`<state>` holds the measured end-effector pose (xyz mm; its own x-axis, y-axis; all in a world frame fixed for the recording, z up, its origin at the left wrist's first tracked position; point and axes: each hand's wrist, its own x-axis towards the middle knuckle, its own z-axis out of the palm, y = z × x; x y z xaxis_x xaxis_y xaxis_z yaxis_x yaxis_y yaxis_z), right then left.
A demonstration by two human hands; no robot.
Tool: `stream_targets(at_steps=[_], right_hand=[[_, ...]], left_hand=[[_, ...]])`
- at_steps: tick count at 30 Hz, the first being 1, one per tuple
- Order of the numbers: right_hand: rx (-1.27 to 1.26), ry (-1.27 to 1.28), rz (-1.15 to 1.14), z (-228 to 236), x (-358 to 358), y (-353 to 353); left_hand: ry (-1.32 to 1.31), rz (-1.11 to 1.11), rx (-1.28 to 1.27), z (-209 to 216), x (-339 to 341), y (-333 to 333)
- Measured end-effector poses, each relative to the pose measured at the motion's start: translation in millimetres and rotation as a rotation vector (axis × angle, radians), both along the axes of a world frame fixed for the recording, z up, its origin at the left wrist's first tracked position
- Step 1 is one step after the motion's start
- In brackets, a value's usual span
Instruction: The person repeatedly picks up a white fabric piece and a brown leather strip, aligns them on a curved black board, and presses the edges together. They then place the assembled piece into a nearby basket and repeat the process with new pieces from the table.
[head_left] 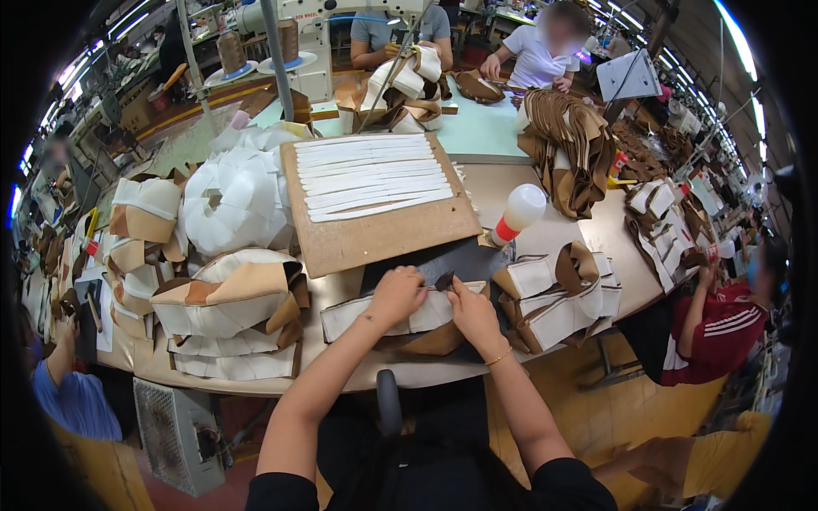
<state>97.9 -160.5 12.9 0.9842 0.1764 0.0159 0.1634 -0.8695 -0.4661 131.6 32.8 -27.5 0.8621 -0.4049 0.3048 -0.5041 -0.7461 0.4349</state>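
Note:
In front of me lies a sewn leather panel point(345, 319) with a white lining and a brown underside. Over its top edge, my left hand point(399, 295) is closed with its fingers curled together; what they hold, if anything, is too small to make out. My right hand point(474, 313) pinches a small dark brown leather piece point(445, 280) at that same edge. Just beyond both hands, a wooden board point(383, 238) carries rows of white strips point(375, 175). To its right leans a white bottle point(523, 204) with a red band.
Stacked leather panels point(221, 307) stand at my left, and another pile point(567, 294) is at my right. White pieces point(234, 192) heap behind the left stack. Brown pieces point(567, 145) drape at the far right. Co-workers sit around the table point(613, 230). A grey metal box point(175, 439) stands below left.

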Motion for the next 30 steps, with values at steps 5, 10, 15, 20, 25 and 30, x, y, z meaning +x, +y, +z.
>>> stream_targets(at_steps=[5, 10, 15, 20, 25, 30], right_hand=[[0.059, -0.014, 0.030, 21, 6, 0], [0.244, -0.207, -0.037, 16, -5, 17], [-0.004, -0.018, 0.054, 25, -8, 13], [0.111, -0.064, 0.025, 11, -11, 27], [0.000, 0.048, 0.095, 6, -4, 19], [0.241, -0.135, 0.058, 29, 0, 24]], left_hand=[[0.208, -0.036, -0.096, 9, -3, 25], [-0.089, -0.031, 0.042, 0, -14, 20], [-0.156, -0.029, 0.108, 1, -16, 19], [-0.104, -0.006, 0.104, 5, -19, 18], [0.312, 0.005, -0.246, 2, -13, 43], [0.138, -0.005, -0.051, 7, -22, 41]])
